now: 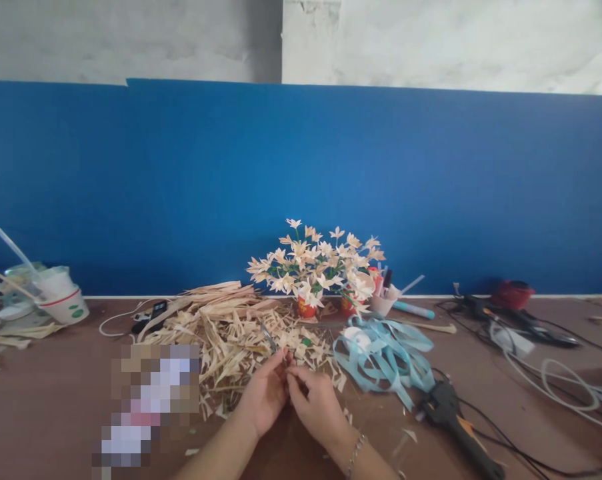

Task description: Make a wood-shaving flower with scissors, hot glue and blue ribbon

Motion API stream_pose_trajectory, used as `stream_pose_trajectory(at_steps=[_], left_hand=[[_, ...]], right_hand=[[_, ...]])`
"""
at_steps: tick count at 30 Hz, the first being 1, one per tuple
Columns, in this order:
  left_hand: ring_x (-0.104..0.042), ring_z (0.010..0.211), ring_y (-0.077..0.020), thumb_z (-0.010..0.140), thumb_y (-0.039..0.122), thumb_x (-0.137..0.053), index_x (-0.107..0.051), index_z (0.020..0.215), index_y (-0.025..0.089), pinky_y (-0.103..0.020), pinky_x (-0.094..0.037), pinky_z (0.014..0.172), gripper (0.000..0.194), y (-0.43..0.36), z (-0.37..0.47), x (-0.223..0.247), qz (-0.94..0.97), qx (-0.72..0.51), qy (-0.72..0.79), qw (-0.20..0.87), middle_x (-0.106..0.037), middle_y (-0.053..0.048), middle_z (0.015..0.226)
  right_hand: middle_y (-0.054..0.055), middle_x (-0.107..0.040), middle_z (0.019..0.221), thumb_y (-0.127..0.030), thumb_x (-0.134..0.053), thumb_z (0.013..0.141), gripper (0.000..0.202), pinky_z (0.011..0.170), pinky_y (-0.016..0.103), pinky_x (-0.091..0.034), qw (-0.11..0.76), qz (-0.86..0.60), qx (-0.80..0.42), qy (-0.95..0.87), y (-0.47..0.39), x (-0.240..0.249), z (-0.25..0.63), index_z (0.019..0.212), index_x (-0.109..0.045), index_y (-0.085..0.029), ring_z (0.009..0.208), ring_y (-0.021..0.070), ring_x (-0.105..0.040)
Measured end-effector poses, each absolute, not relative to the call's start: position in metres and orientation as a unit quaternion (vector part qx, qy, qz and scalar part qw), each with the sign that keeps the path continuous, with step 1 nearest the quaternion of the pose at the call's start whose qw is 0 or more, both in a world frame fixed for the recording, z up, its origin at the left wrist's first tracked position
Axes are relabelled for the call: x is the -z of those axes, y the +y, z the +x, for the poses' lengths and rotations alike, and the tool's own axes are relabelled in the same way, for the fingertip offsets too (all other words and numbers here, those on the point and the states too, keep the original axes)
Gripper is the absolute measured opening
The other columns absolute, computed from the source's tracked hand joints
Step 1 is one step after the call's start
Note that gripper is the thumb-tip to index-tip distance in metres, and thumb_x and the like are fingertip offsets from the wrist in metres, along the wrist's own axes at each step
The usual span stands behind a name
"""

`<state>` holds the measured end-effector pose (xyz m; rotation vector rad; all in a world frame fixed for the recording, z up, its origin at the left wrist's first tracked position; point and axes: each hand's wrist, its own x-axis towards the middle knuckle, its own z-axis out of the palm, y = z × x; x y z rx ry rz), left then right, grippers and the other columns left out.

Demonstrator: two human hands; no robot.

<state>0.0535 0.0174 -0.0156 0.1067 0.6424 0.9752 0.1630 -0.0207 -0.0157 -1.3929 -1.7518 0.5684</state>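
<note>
My left hand and my right hand meet over the brown table, fingertips pinched together. What they hold between them is too small and hidden to name. Just beyond lies a heap of pale dried husk scraps, with a thin grey metal blade or tool sticking up near my left fingertips. Behind the heap, cream artificial flowers on green stems stand in small red pots.
To the right are a tangled light-blue ribbon, a black glue gun and cables. A white cup leans at far left. A blurred-out item lies left of my arm. A blue partition closes off the back.
</note>
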Motion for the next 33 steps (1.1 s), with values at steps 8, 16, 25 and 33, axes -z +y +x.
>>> stream_pose_trajectory(at_steps=[8, 16, 25, 33], left_hand=[[-0.062, 0.06, -0.0125, 0.078, 0.014, -0.057, -0.061, 0.08, 0.011, -0.023, -0.05, 0.061, 0.006, 0.0175, 0.0542, 0.0165, 0.05, -0.451, 0.299, 0.839, -0.066, -0.005, 0.068], [-0.062, 0.06, -0.0124, 0.079, 0.014, -0.056, -0.061, 0.078, 0.01, -0.022, -0.05, 0.061, 0.007, 0.0168, 0.0545, 0.0153, 0.056, -0.457, 0.298, 0.836, -0.066, -0.005, 0.067], [-0.062, 0.063, -0.0123, 0.079, 0.014, -0.057, -0.061, 0.081, 0.012, -0.022, -0.05, 0.062, 0.005, 0.0179, 0.0525, 0.0176, 0.048, -0.46, 0.299, 0.835, -0.066, -0.004, 0.069], [-0.062, 0.062, -0.0123, 0.078, 0.014, -0.057, -0.061, 0.081, 0.011, -0.023, -0.05, 0.063, 0.005, 0.0156, 0.0544, 0.016, 0.06, -0.464, 0.292, 0.834, -0.066, -0.005, 0.07]], right_hand=[[0.004, -0.066, 0.071, -0.021, -0.04, 0.084, 0.026, 0.06, 0.021, -0.042, 0.401, -0.553, -0.227, -0.695, -0.0219, 0.0148, 0.1622, 0.077, -0.064, -0.019, 0.063, 0.0148, -0.06], [0.004, -0.066, 0.071, -0.02, -0.039, 0.084, 0.025, 0.059, 0.021, -0.042, 0.406, -0.553, -0.221, -0.693, -0.0216, 0.0138, 0.1623, 0.076, -0.063, -0.018, 0.062, 0.0147, -0.059], [0.004, -0.066, 0.068, -0.021, -0.039, 0.083, 0.026, 0.06, 0.021, -0.041, 0.393, -0.564, -0.208, -0.696, -0.0225, 0.0118, 0.1623, 0.075, -0.064, -0.018, 0.061, 0.0143, -0.059], [0.003, -0.065, 0.068, -0.019, -0.039, 0.083, 0.025, 0.059, 0.02, -0.04, 0.395, -0.559, -0.208, -0.699, -0.022, 0.0114, 0.1615, 0.073, -0.063, -0.018, 0.061, 0.0142, -0.059]])
